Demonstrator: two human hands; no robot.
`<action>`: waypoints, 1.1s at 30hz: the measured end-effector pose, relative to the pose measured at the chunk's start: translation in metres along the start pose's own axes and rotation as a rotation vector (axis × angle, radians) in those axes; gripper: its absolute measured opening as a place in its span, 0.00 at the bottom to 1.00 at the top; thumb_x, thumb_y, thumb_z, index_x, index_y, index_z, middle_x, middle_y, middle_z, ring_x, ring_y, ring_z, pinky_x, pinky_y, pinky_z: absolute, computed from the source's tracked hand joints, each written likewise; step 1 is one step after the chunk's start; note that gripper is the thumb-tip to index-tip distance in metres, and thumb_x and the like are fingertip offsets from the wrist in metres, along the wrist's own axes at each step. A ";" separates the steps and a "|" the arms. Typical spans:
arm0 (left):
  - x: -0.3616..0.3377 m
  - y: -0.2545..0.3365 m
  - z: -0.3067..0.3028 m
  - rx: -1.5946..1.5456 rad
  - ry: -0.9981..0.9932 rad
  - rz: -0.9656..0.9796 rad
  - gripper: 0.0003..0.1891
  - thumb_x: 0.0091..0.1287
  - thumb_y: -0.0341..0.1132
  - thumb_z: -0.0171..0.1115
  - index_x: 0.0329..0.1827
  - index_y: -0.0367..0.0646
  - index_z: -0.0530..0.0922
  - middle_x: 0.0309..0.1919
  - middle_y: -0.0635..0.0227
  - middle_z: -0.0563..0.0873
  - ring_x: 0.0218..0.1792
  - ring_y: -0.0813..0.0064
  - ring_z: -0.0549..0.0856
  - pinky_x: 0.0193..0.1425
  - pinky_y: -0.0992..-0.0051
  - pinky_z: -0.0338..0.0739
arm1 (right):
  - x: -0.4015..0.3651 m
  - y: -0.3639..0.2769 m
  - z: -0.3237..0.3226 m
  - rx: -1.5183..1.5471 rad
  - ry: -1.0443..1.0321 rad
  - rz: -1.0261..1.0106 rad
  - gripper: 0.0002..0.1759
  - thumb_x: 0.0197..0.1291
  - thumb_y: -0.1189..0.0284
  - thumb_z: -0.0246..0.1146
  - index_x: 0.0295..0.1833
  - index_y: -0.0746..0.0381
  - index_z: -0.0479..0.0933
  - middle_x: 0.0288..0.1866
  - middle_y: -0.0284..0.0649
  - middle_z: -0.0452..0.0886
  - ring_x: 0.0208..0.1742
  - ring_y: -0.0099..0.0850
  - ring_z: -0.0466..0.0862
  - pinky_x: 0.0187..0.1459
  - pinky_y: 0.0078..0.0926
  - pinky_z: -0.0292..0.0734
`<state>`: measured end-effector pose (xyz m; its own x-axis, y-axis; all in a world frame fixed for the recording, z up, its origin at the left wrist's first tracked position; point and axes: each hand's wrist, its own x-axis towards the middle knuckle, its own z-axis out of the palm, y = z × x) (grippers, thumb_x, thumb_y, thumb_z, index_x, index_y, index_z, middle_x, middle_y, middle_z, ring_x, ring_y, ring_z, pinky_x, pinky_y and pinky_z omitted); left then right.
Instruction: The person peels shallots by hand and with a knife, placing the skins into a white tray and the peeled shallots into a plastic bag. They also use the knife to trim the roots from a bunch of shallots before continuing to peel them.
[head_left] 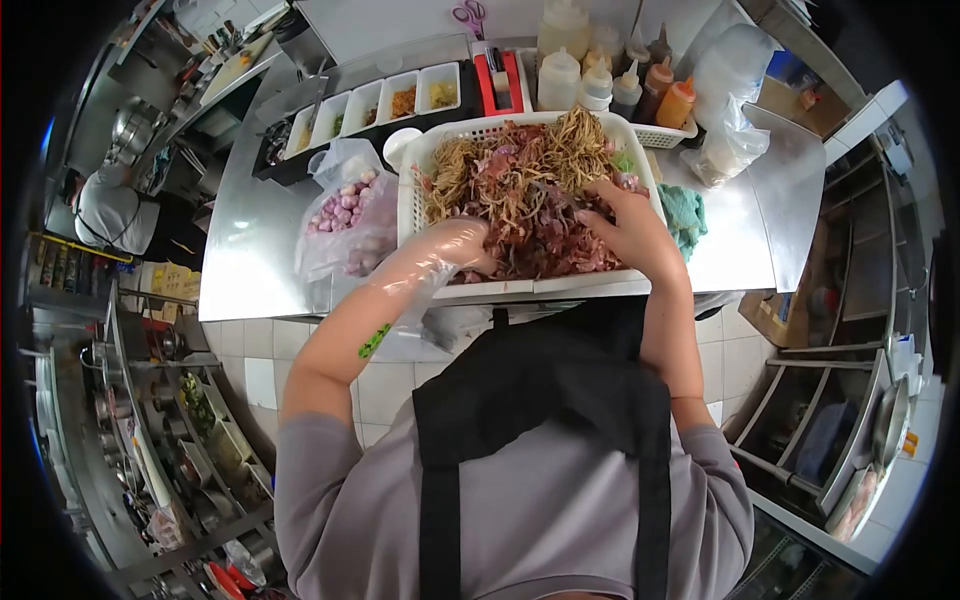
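Note:
A white perforated plastic basket (412, 160) stands at the table's front edge, heaped with dark reddish-purple shreds (545, 235) and tangled brown stringy strands (580, 140). My left hand (468, 245), in a clear plastic glove, reaches over the basket's near left side. Its fingers are sunk in the reddish shreds and hidden. At the right side of the heap is my right hand (635, 232), bare, with thumb and fingers apart and fingertips against the shreds. A clear bag of small purple shallots (340, 208) lies just left of the basket.
Behind the basket are white trays of chopped ingredients (403, 100), a red-and-black holder (497, 82) and several squeeze bottles (560, 80). A green cloth (684, 215) and a clear bag (728, 145) lie to the right. Another person (115, 205) stands at far left.

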<state>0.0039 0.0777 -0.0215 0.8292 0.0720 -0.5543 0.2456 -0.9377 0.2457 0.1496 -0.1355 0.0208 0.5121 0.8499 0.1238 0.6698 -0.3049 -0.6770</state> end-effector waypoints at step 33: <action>-0.075 0.016 -0.062 -0.579 0.856 0.142 0.14 0.55 0.33 0.69 0.44 0.42 0.79 0.28 0.75 0.77 0.30 0.85 0.74 0.38 0.82 0.73 | 0.002 -0.028 0.015 0.045 0.101 -0.223 0.19 0.63 0.78 0.50 0.60 0.61 0.66 0.34 0.51 0.80 0.29 0.48 0.80 0.34 0.38 0.75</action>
<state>-0.0226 0.0782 0.0734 0.8925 0.4026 0.2035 0.1333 -0.6663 0.7337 0.1235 -0.1192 0.0293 0.4067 0.8462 0.3444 0.7491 -0.0931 -0.6559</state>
